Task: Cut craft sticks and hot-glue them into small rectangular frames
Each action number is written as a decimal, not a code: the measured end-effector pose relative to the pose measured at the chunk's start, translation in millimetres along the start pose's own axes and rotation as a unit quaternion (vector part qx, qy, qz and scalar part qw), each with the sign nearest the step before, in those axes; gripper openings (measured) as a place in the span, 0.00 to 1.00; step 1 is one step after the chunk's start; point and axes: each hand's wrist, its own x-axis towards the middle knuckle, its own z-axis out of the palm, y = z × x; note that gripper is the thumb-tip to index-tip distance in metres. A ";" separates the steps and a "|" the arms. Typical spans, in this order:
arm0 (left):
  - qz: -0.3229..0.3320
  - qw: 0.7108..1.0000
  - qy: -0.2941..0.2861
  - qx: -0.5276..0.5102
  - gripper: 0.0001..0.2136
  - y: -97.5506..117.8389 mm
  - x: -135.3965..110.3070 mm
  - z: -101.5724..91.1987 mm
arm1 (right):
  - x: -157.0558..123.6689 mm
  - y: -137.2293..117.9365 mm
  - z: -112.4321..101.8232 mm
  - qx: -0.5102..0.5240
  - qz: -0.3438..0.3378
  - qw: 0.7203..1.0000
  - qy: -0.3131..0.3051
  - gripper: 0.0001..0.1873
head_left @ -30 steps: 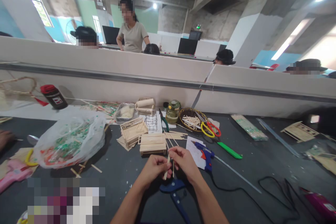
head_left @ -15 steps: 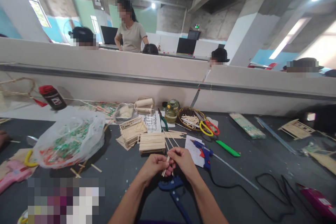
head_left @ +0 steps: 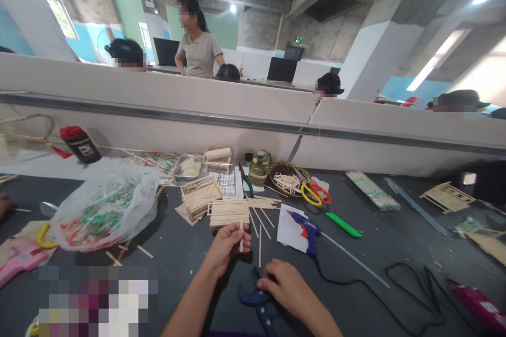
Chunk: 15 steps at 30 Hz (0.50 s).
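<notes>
Dark tabletop [head_left: 190, 253] runs out to a pale partition [head_left: 237, 110], with people seated or standing beyond it. My left hand [head_left: 227, 245] is raised a little over the table, thumb and forefinger pinched on a short stick [head_left: 241, 234] that stands upright, the other fingers curled in. My right hand [head_left: 286, 289] is low, at about 4 o'clock from the left one, palm down, with its fingertips on the blue cutter [head_left: 259, 303]; I cannot tell whether the fingers are closed round the handle or only resting on it, since the hand hides that part. Between the two hands one thin stick [head_left: 260, 253] lies on the table, pointing to 12 o'clock.

At 12 o'clock from my left hand, just beyond it, sits a flat stick panel [head_left: 228, 213], with a stick frame [head_left: 200, 195] at its 11 o'clock. A blue glue gun [head_left: 306, 230] lies at 2 o'clock on a white paper [head_left: 288, 229]. Farther at 2 o'clock is a basket [head_left: 286, 179] of sticks, with scissors [head_left: 314, 192] on its rim. A plastic bag [head_left: 105, 210] bulges at 9 o'clock.
</notes>
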 end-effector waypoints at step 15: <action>-0.047 0.996 -0.042 -0.065 0.11 -14.6 2.0 6.0 | 48.0 5.9 15.5 -0.056 0.136 0.985 0.090 0.07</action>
